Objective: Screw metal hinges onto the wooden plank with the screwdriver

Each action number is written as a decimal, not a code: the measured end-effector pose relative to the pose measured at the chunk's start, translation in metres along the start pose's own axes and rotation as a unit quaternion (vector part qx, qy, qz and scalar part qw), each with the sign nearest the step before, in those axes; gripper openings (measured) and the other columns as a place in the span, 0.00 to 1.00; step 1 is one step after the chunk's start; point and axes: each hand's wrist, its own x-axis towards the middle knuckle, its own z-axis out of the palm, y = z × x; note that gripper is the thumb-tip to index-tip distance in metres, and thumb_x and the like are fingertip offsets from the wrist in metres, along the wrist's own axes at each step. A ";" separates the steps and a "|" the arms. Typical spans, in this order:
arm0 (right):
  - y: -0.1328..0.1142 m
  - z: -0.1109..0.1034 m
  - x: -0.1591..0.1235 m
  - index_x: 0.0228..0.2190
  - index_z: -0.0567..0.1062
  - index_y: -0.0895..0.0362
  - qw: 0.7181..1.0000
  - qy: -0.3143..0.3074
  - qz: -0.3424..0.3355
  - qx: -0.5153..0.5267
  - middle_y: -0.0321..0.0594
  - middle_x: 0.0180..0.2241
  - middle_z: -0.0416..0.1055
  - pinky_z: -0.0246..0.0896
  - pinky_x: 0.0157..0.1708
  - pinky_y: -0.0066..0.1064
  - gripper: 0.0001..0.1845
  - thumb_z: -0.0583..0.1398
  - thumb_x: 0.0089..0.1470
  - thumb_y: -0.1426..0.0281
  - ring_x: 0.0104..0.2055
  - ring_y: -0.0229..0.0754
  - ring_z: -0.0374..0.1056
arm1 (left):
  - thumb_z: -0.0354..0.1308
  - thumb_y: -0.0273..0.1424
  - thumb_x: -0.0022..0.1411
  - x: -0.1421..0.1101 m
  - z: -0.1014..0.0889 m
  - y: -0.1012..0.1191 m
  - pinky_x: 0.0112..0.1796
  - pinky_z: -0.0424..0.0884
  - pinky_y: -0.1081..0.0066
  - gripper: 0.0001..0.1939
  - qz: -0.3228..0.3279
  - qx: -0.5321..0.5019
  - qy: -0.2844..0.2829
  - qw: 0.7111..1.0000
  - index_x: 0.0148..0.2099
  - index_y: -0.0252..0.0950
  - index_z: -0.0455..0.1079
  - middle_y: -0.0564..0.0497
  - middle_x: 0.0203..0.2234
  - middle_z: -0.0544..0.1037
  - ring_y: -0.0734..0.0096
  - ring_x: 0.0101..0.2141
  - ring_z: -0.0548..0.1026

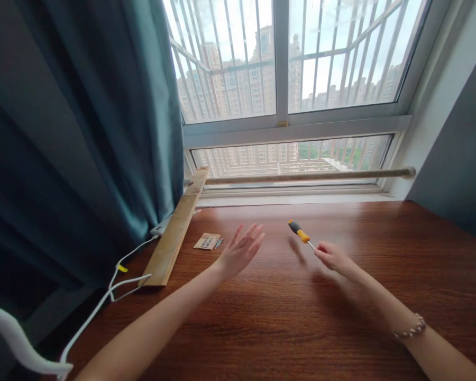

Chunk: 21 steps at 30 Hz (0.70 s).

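My right hand [333,256] is closed around the metal shaft of a screwdriver [299,231]. Its black and yellow handle points up and away to the left, above the wooden tabletop [277,328]. My left hand [243,248] is open, fingers spread, held over the table with nothing in it. Just left of that hand lies a small brown paper packet [207,241] with dark print. A few small screws [219,243] rest at the packet's right edge. The screwdriver's tip is hidden by my right hand.
A long wooden board [176,235] lies at the left side, reaching toward the window. White cables [115,286] run beside it, near a dark blue curtain [143,116]. A horizontal rail [309,177] crosses in front of the window at the back.
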 end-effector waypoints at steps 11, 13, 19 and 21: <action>-0.053 0.023 -0.049 0.23 0.66 0.60 0.799 -0.410 0.098 0.430 0.28 0.18 0.56 0.30 0.16 0.21 0.18 0.64 0.43 0.59 0.17 0.25 0.44 | 0.43 0.30 0.65 -0.028 0.004 0.053 0.37 0.66 0.65 0.13 0.085 0.030 -0.085 0.992 0.40 0.35 0.69 0.43 0.30 0.74 0.61 0.34 0.71; -0.049 0.028 -0.045 0.25 0.67 0.60 0.827 -0.370 0.080 0.416 0.29 0.18 0.57 0.31 0.16 0.21 0.23 0.60 0.47 0.51 0.16 0.25 0.44 | 0.46 0.31 0.64 -0.039 0.001 0.048 0.36 0.66 0.66 0.10 0.067 0.033 -0.069 0.995 0.41 0.35 0.68 0.45 0.32 0.73 0.62 0.34 0.70; -0.085 0.025 -0.076 0.28 0.69 0.57 0.971 -0.125 -0.189 0.079 0.36 0.21 0.67 0.55 0.22 0.26 0.16 0.54 0.57 0.57 0.21 0.33 0.59 | 0.46 0.32 0.63 -0.070 -0.006 0.006 0.38 0.66 0.68 0.09 -0.172 0.012 -0.006 0.985 0.39 0.36 0.66 0.47 0.33 0.73 0.65 0.36 0.72; -0.101 0.016 -0.110 0.32 0.72 0.54 0.936 -0.084 -0.343 -0.007 0.41 0.28 0.71 0.61 0.28 0.28 0.13 0.51 0.60 0.63 0.28 0.37 0.66 | 0.46 0.33 0.63 -0.076 -0.006 -0.010 0.38 0.66 0.67 0.10 -0.241 0.039 -0.024 0.970 0.36 0.36 0.66 0.46 0.32 0.74 0.63 0.35 0.73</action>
